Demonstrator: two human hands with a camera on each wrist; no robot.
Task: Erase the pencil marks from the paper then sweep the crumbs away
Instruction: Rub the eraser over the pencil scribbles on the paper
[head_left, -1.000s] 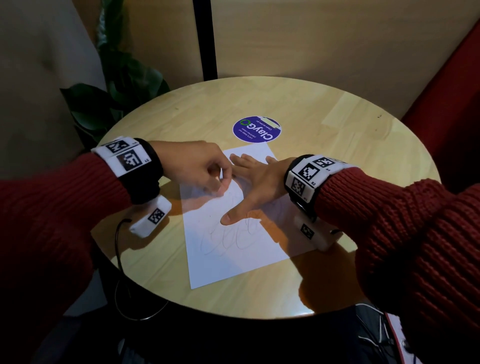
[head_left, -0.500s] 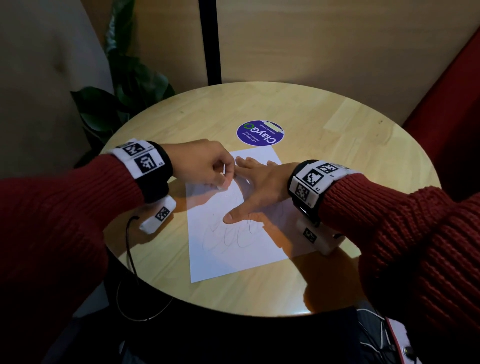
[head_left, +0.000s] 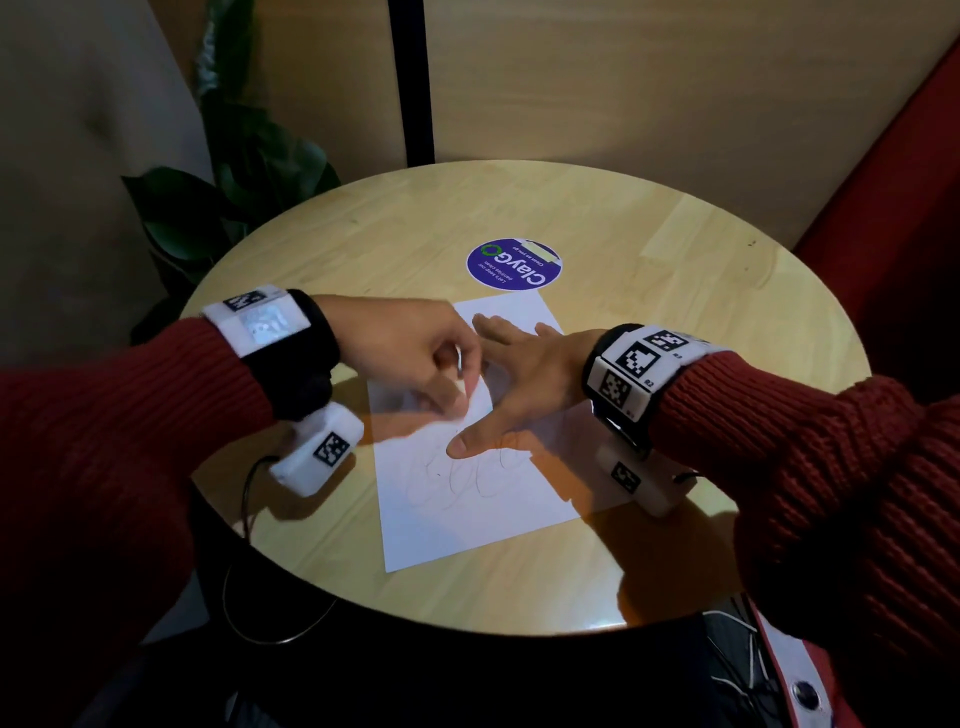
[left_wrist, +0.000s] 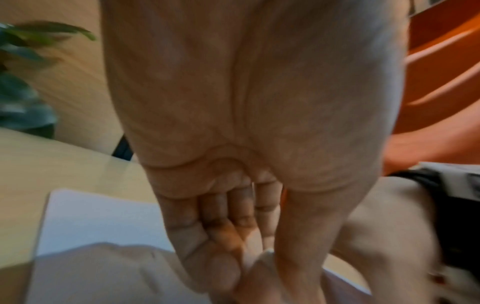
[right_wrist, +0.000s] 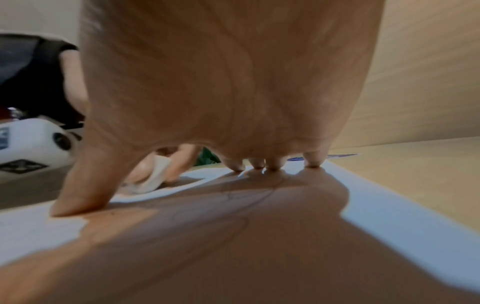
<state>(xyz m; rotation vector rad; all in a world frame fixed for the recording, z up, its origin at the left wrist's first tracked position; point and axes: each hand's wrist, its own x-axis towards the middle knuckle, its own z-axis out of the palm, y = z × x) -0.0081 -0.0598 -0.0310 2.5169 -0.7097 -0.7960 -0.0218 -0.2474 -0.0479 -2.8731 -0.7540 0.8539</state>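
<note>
A white sheet of paper (head_left: 467, 509) lies on the round wooden table (head_left: 675, 270), with faint looping pencil marks (head_left: 457, 480) near its middle. My left hand (head_left: 415, 358) pinches a small white eraser (right_wrist: 158, 174) and holds it down on the paper's upper left part. In the head view the eraser is mostly hidden by the fingers. My right hand (head_left: 524, 379) lies flat on the sheet with fingers spread, its thumb (head_left: 467, 441) pressing just above the marks. The right wrist view shows the fingertips (right_wrist: 272, 164) touching the paper (right_wrist: 389, 226).
A round purple sticker (head_left: 514, 262) sits on the table beyond the paper. A leafy plant (head_left: 234, 187) stands behind the table's left edge. A red seat (head_left: 909, 182) is at the right. A dark cable (head_left: 249, 519) hangs off the near left rim.
My left hand with the eraser has shifted slightly down and toward me over the paper; its blur suggests rubbing. The right hand has stayed pressed on the sheet.
</note>
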